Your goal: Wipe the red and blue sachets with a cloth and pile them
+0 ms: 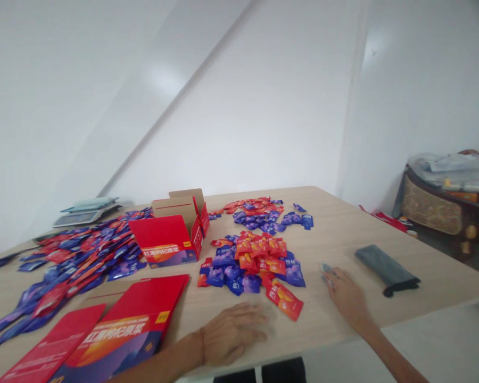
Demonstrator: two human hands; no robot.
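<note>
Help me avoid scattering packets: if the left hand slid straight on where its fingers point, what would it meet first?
Probably the orange sachet lying just beyond the left hand; motion blur leaves the exact line uncertain.

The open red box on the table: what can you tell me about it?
The open red box looks like printed cardboard: red outside, with orange and purple artwork and pale lettering on its front, plain brown inside. Its top flaps stand up, open; contents hidden. It sits upright on the wooden table, with long sachets on one side and small packets on the other. The left hand and right hand are apart from it.
</note>
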